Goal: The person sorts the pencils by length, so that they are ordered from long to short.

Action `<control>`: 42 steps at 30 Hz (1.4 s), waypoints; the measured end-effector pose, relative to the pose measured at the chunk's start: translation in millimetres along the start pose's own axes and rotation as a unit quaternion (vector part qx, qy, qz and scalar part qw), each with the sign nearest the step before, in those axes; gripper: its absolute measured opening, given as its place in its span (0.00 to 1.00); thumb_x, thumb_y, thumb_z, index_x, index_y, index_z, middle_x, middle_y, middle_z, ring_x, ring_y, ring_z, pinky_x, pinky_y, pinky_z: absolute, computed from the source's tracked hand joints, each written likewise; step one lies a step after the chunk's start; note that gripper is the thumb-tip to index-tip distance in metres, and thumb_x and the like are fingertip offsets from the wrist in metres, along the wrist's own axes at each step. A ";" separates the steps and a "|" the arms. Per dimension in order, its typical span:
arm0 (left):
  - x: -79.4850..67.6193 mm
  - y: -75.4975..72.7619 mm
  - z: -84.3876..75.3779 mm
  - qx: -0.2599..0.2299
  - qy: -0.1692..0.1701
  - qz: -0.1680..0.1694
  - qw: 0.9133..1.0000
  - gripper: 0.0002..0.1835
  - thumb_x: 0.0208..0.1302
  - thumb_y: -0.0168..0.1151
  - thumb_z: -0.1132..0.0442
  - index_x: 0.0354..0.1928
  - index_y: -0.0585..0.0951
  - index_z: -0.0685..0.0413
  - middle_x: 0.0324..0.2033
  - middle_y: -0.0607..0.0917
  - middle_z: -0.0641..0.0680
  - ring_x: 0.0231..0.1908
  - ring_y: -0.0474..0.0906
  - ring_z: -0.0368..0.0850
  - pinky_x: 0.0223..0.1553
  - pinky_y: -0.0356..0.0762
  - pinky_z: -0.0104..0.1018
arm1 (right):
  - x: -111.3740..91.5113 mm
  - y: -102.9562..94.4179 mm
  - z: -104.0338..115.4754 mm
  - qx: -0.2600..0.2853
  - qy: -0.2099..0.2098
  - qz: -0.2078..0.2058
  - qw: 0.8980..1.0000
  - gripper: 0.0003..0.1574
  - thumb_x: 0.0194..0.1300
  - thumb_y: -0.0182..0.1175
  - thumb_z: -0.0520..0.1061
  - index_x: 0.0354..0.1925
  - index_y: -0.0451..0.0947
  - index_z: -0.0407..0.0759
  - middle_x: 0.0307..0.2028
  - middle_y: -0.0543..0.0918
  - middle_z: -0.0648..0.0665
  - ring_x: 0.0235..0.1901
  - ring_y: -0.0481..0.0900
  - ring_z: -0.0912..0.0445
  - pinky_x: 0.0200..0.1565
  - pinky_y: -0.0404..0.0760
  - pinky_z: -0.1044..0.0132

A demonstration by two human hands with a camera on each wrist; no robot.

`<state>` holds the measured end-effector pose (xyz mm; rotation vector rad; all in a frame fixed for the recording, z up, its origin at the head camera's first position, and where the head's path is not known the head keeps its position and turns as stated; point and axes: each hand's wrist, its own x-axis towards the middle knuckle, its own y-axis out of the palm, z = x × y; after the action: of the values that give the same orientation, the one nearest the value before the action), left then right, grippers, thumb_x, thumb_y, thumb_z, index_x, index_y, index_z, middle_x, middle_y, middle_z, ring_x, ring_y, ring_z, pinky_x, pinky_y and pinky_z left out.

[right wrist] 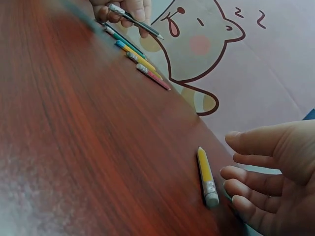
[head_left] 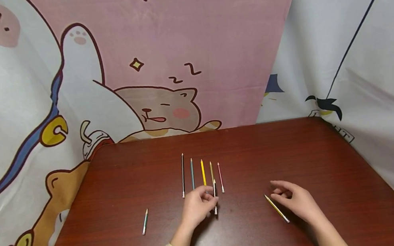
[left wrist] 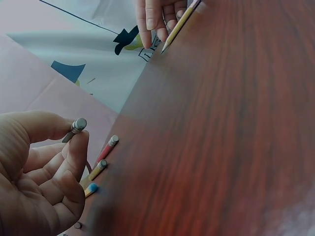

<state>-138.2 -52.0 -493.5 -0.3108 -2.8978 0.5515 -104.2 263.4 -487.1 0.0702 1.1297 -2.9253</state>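
Observation:
My left hand (head_left: 196,208) pinches a dark pencil (right wrist: 140,23) between thumb and fingertips, its eraser end toward me. In the left wrist view the eraser of this held pencil (left wrist: 78,126) shows at the fingertips. Just beyond the hand lies a row of pencils: a black pencil (head_left: 183,175), a blue pencil (head_left: 192,173), a yellow pencil (head_left: 203,172), a gold pencil (head_left: 211,170) and a red pencil (head_left: 221,178). My right hand (head_left: 296,200) hovers with loosely bent fingers beside a short yellow-and-black pencil (right wrist: 206,177), holding nothing.
A short green pencil (head_left: 145,222) lies alone on the left part of the brown table (head_left: 96,229). Behind the table's far edge hangs a cloth backdrop (head_left: 229,55) with cartoon animals.

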 end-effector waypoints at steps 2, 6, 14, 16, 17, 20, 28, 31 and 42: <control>-0.6 0.4 -0.2 -0.003 0.000 0.003 1.000 0.15 0.56 0.70 0.68 0.45 0.83 0.66 0.23 0.84 0.51 0.17 0.74 0.31 0.14 0.71 0.27 | -1.1 0.1 -0.9 -0.003 0.003 0.003 1.000 0.30 0.64 0.68 0.49 0.61 0.77 0.41 0.40 0.84 0.50 0.35 0.78 0.56 0.34 0.75 0.65; -1.5 1.5 0.4 -0.004 0.000 0.004 1.000 0.15 0.56 0.70 0.68 0.45 0.83 0.65 0.23 0.84 0.50 0.16 0.74 0.31 0.14 0.70 0.26 | -3.5 0.3 -1.2 -0.004 0.006 0.008 1.000 0.31 0.63 0.69 0.50 0.61 0.77 0.41 0.40 0.84 0.50 0.36 0.78 0.57 0.36 0.75 0.64; -1.7 2.7 2.3 -0.010 0.005 0.005 1.000 0.14 0.56 0.70 0.68 0.45 0.83 0.65 0.23 0.84 0.50 0.16 0.73 0.30 0.14 0.70 0.25 | -7.9 3.7 -1.3 -0.024 -0.017 0.002 1.000 0.33 0.56 0.74 0.48 0.59 0.79 0.42 0.39 0.82 0.51 0.35 0.77 0.58 0.36 0.75 0.65; -1.6 2.9 2.7 -0.008 0.006 0.005 1.000 0.14 0.56 0.70 0.69 0.45 0.83 0.65 0.23 0.84 0.50 0.16 0.74 0.30 0.14 0.70 0.25 | -8.8 4.8 -1.8 -0.033 -0.027 -0.002 0.999 0.34 0.54 0.75 0.48 0.59 0.79 0.41 0.38 0.81 0.51 0.34 0.77 0.59 0.35 0.75 0.66; -1.7 2.9 2.8 -0.008 0.007 0.005 1.000 0.14 0.55 0.70 0.69 0.44 0.83 0.65 0.23 0.84 0.50 0.17 0.74 0.30 0.14 0.70 0.25 | -9.4 5.1 -1.9 -0.037 -0.032 -0.002 0.999 0.34 0.53 0.76 0.48 0.58 0.80 0.41 0.37 0.81 0.51 0.34 0.76 0.59 0.35 0.74 0.66; -1.9 2.8 2.5 -0.007 0.009 0.005 1.000 0.14 0.55 0.70 0.69 0.44 0.83 0.65 0.23 0.85 0.50 0.17 0.74 0.30 0.15 0.71 0.26 | -11.3 5.6 -2.4 -0.047 -0.044 -0.001 0.998 0.35 0.52 0.77 0.48 0.58 0.80 0.41 0.36 0.79 0.51 0.33 0.75 0.60 0.34 0.73 0.66; -2.2 3.4 0.8 -0.009 0.007 0.008 1.000 0.14 0.55 0.71 0.68 0.44 0.83 0.65 0.24 0.85 0.51 0.18 0.75 0.32 0.15 0.70 0.26 | -14.0 6.1 -3.0 -0.063 -0.057 0.007 0.996 0.36 0.50 0.78 0.49 0.57 0.81 0.42 0.35 0.77 0.53 0.31 0.72 0.62 0.33 0.72 0.66; -2.1 3.4 0.6 -0.010 0.008 0.009 1.000 0.14 0.55 0.70 0.68 0.44 0.83 0.64 0.23 0.85 0.51 0.17 0.74 0.32 0.15 0.70 0.26 | -13.9 6.7 -3.3 -0.076 -0.061 0.008 0.995 0.33 0.50 0.78 0.45 0.56 0.82 0.43 0.33 0.77 0.54 0.30 0.72 0.63 0.32 0.71 0.67; -0.9 7.0 1.6 -0.012 0.010 0.006 1.000 0.15 0.55 0.70 0.68 0.45 0.83 0.66 0.23 0.85 0.50 0.17 0.74 0.30 0.16 0.71 0.26 | -2.7 11.8 3.2 -0.104 -0.038 0.002 0.994 0.22 0.57 0.68 0.39 0.52 0.84 0.45 0.27 0.78 0.57 0.25 0.72 0.64 0.29 0.70 0.66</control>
<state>-136.4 -46.4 -497.7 -0.3363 -2.8862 0.5125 -101.3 252.5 -492.6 -0.0398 1.4092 -2.7610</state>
